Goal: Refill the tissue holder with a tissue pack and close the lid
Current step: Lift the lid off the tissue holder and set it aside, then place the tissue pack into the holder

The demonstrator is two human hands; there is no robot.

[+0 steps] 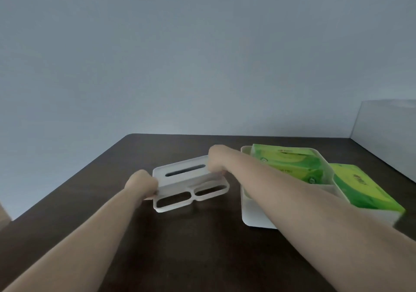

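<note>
Left hand (141,184) and right hand (216,159) both grip the tissue holder (191,186) left of the tray (252,215); lifting the lid evenly should prevent jamming.

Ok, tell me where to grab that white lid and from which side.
Take the lid by its two short ends, one hand from each side, as the left hand and right hand do now. It is long, flat and tilted, with a slot on top and open cut-outs along its near edge, so the solid ends probably give the firmest hold.
</note>
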